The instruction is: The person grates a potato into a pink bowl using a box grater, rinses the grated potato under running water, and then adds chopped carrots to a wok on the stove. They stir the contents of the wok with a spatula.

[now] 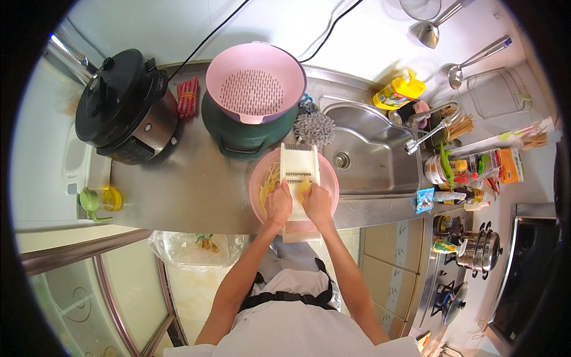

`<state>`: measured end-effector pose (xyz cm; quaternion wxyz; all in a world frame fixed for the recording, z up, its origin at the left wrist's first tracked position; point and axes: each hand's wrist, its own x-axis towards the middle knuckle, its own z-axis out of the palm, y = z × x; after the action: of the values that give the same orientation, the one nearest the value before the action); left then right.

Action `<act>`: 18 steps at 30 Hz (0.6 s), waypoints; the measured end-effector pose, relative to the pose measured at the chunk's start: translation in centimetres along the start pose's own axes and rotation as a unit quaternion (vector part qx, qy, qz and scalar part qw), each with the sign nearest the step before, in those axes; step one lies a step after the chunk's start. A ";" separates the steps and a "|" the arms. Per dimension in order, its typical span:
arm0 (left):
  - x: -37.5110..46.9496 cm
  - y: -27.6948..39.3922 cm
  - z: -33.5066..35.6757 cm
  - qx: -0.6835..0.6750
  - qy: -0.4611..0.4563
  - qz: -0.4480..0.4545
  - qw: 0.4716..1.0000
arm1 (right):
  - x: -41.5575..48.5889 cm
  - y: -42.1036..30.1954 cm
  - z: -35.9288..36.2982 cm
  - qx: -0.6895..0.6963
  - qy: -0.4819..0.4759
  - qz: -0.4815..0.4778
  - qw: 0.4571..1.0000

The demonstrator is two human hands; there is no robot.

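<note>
A white plastic grater lies lengthwise across a pink basin at the counter's front edge. My left hand is closed around the grater's left side. Against the grater's face, on its right half, my right hand presses a piece of peeled yellow vegetable, probably potato; the fingers hide part of it. Pale yellow shreds lie in the basin, left of the grater.
Behind the basin, a pink colander rests on a dark green pot. A steel sink is at right, with a grey scrubber beside it. A pressure cooker and red-wrapped sausages stand left. A plastic-lined bin hangs below the counter.
</note>
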<state>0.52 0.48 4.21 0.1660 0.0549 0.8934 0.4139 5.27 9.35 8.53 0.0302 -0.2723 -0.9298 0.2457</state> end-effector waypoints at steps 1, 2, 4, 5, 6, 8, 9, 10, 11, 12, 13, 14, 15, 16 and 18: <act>0.1 -0.1 0.0 0.001 0.002 -0.002 1.000 | 0.5 -0.1 -0.1 -0.001 -0.010 -0.004 1.000; 0.2 -0.3 0.1 0.002 0.005 -0.005 1.000 | 1.1 -0.2 -0.1 -0.001 -0.020 -0.007 1.000; 0.1 0.0 -0.1 -0.002 0.002 -0.014 1.000 | 1.9 -0.2 0.3 0.002 0.004 -0.002 1.000; 0.1 0.1 -0.1 -0.006 -0.001 -0.020 1.000 | 2.4 -0.2 0.6 0.003 0.016 0.000 1.000; 0.0 0.2 -0.2 -0.010 -0.006 -0.025 1.000 | 3.0 -0.2 0.7 0.002 0.008 -0.006 1.000; 0.0 0.2 -0.4 -0.012 -0.010 -0.034 0.999 | 4.3 -0.1 0.8 -0.001 -0.007 -0.017 1.000; 0.1 0.1 -0.5 -0.013 -0.011 -0.038 0.999 | 5.1 -0.3 0.9 -0.009 -0.001 -0.024 1.000; 0.1 0.1 -0.5 -0.010 -0.008 -0.038 0.999 | 5.9 -0.4 1.1 -0.016 0.006 -0.032 0.999; 0.1 0.2 -0.5 -0.006 -0.005 -0.038 0.999 | 6.7 -0.5 1.2 -0.024 0.013 -0.039 0.999; 0.0 0.2 -0.3 -0.001 -0.004 -0.036 0.999 | 7.8 -0.4 1.5 -0.024 0.028 -0.035 0.999; 0.0 0.3 -0.2 -0.004 -0.010 -0.030 0.999 | 8.9 -0.3 1.5 -0.026 0.045 -0.031 0.998; 0.0 0.4 0.0 -0.007 -0.017 -0.024 1.000 | 9.4 0.1 1.4 -0.028 0.064 -0.026 0.997; 0.2 0.3 0.0 -0.010 -0.017 -0.021 1.000 | 9.6 -0.2 1.2 -0.014 0.053 -0.015 0.998; 0.2 0.2 0.1 -0.003 -0.010 -0.021 1.000 | 9.8 -0.2 0.8 0.000 0.044 -0.002 0.999; 0.2 0.0 0.3 0.011 0.005 -0.025 1.000 | 8.1 -0.3 -0.4 0.046 0.047 -0.015 0.998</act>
<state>0.42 0.76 3.95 0.1710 0.0320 0.8997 0.4003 -1.73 13.52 8.41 0.0898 -0.2680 -0.9190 0.2747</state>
